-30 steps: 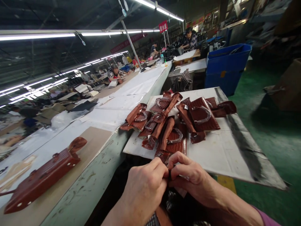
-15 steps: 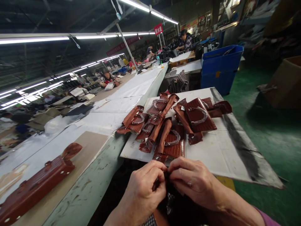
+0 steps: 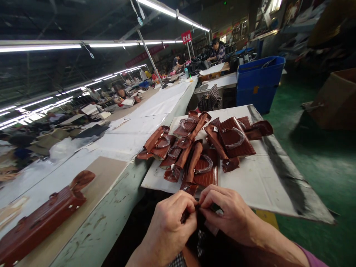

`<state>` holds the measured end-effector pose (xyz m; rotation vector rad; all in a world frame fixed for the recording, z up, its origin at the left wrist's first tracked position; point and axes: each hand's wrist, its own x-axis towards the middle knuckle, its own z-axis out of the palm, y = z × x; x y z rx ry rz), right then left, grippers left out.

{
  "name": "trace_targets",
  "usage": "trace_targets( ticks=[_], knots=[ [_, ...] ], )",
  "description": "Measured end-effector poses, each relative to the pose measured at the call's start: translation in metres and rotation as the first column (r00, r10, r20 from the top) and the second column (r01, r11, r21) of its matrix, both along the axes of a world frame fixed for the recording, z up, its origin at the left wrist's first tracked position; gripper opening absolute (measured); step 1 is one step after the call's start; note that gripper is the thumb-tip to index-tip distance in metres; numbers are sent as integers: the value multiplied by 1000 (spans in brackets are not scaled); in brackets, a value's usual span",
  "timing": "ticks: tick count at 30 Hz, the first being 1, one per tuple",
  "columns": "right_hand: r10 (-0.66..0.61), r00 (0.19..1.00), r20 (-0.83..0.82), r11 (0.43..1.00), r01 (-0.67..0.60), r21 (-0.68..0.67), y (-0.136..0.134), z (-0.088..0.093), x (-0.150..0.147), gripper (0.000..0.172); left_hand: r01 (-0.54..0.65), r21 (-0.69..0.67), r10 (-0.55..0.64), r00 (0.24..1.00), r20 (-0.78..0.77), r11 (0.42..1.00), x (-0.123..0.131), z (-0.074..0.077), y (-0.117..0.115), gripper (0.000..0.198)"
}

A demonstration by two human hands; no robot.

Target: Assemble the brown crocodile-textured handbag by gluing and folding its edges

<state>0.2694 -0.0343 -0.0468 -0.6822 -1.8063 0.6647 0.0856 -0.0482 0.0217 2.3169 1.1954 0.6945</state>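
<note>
At the bottom middle, my left hand (image 3: 175, 218) and my right hand (image 3: 226, 211) are closed in pinches with their fingertips nearly touching. Between them is a dark brown leather piece, mostly hidden by the fingers. A brown strip (image 3: 190, 256) shows below my left hand; whether it belongs to the same piece I cannot tell. Under my right hand hangs a small pale, see-through tab (image 3: 213, 226). Just beyond the hands, several brown crocodile-pattern handbags (image 3: 207, 174) lie heaped, their curved handles wrapped in clear plastic.
The handbags rest on a white board (image 3: 267, 185). Along the left runs a long bench (image 3: 111, 200) bearing a glossy brown bag (image 3: 44, 218) on its side. Blue bins (image 3: 258, 85) stand beyond the board, a cardboard box (image 3: 333, 100) at far right. A co-worker (image 3: 218, 52) works farther back.
My right-hand fingers have shifted slightly at the pinch, and the pale tab now shows beneath them. My left hand stays almost in place. The handbags have not moved.
</note>
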Motion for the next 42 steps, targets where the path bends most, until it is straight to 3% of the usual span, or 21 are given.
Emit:
trace_targets(
  ticks=[5, 10, 13, 16, 19, 25, 27, 29, 31, 37, 42],
  knots=[
    [15, 1000, 4, 987, -14, -162, -1, 1, 0, 18, -83, -80, 82, 996, -16, 993, 5, 4, -2, 22],
    [-18, 999, -50, 867, -9, -497, -5, 7, -1, 31, -242, -277, 253, 967, 6, 930, 11, 9, 0, 17],
    [46, 995, -89, 823, -88, -560, -3, 13, 2, 26, -267, -403, 301, 953, 22, 875, 12, 11, 2, 14],
    [142, 977, -159, 763, -211, -611, 0, 18, 11, 10, -270, -445, 310, 950, 19, 854, 10, 11, 4, 11],
    [208, 969, -136, 734, -246, -633, 2, 22, 25, 26, -289, -422, 320, 948, 2, 859, 7, 10, 3, 9],
    [262, 929, 262, 827, -76, -557, 1, 30, 29, 42, -293, -423, 325, 946, 3, 857, 6, 8, 2, 8],
    [262, 889, 376, 873, -52, -485, 3, 32, 20, 32, -278, -414, 305, 952, 1, 867, 8, 9, 3, 8],
    [238, 847, 475, 916, -32, -400, 5, 34, 11, 8, -266, -383, 286, 958, -7, 885, 10, 12, 5, 9],
    [196, 818, 541, 944, -7, -331, 7, 34, 3, 14, -265, -366, 283, 959, -4, 892, 10, 13, 5, 10],
    [166, 831, 530, 953, 3, -304, 2, 28, -3, 19, -332, -434, 368, 930, -1, 838, 1, 8, -11, 13],
    [184, 866, 466, 943, -22, -332, 1, 26, -4, 21, -358, -354, 363, 930, -55, 864, -8, 1, -21, 7]
  ],
)
